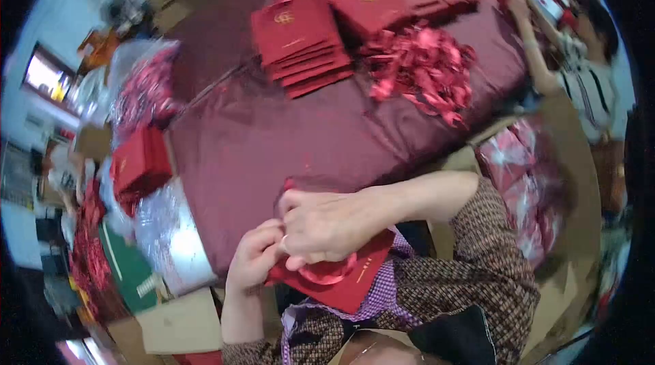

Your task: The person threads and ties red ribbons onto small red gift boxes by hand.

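Observation:
A red gift bag (356,286) with small gold print lies tilted against my lap, partly covered by my hands and arm. A loop of shiny red ribbon (329,273) shows below my fingers. My right hand (327,227) is closed over the bag's upper part, with the ribbon coming out beneath it. Touching it, my left hand (256,256) is closed at the bag's edge, fingers bent inward. What lies between the fingertips is mostly hidden. Just ahead is the table with a dark red cloth (273,140).
Fanned red gift bags (300,41) and a heap of red ribbons (426,68) lie on the table. More bags (402,0) stand behind. Red bags (142,164) sit on the left edge. A plastic-wrapped bundle (522,191) is at right. A co-worker (590,82) works at far right.

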`<state>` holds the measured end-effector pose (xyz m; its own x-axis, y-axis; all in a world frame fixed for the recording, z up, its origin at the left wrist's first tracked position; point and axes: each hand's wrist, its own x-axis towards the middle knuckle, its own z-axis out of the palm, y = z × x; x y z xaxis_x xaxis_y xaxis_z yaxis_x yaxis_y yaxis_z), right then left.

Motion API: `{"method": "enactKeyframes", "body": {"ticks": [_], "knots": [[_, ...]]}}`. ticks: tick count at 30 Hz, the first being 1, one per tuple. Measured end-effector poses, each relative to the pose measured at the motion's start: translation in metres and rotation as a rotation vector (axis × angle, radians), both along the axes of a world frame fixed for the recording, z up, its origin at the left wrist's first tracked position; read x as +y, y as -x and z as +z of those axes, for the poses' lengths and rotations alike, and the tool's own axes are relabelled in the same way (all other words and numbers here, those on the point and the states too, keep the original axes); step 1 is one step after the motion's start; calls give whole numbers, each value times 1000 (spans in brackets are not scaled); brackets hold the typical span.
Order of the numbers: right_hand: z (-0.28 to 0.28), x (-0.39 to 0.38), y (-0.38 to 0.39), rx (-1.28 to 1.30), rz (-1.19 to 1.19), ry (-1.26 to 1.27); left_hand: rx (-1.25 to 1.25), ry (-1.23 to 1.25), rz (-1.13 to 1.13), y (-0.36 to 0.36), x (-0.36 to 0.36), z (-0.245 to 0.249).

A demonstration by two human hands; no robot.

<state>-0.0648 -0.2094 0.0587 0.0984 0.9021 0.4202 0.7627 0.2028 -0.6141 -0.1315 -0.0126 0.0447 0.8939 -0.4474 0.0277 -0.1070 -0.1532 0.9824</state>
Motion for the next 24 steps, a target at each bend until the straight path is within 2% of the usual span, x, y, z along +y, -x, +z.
{"method": "enactKeyframes", "body": {"ticks": [2,4,5,7,9,11,12,13,14,15,16,17,19,21,22,23,24], "knots": [[-2,0,0,24,14,7,8,5,77,4,-7,2],[4,-7,-5,53,11,91,-1,-15,7,3,-12,17],[-2,-7,-5,-7,-3,8,-24,-17,-40,5,-7,17],[0,-11,-2,-20,-12,12,-7,7,-54,6,-11,20],[-3,-12,3,-33,-7,17,126,-21,46,9,-19,25],[-11,-11,11,-119,-101,-93,169,-22,38,6,-12,8],[-12,-11,13,-136,-66,-97,212,-16,32,7,-9,1],[-15,-11,18,-83,-15,-178,445,18,166,8,-9,0],[-18,-13,23,-30,38,-257,430,194,196,1,-7,-11],[-9,-17,26,-63,99,-167,410,374,229,-9,-2,-19],[-9,-18,25,-68,77,-221,435,477,258,-18,4,-16],[-8,-18,23,-74,53,-276,419,529,299,-22,13,-16],[-1,-25,7,-107,-46,-233,344,584,345,-30,20,-13],[7,-32,-5,-162,-125,-241,274,379,515,-35,33,-17],[8,-34,-13,-218,-223,-190,264,183,525,-37,31,-9],[9,-36,-23,-269,-318,-142,137,127,638,-43,29,-13],[19,-40,-39,-408,-278,-13,10,66,754,-48,27,-18]]}}
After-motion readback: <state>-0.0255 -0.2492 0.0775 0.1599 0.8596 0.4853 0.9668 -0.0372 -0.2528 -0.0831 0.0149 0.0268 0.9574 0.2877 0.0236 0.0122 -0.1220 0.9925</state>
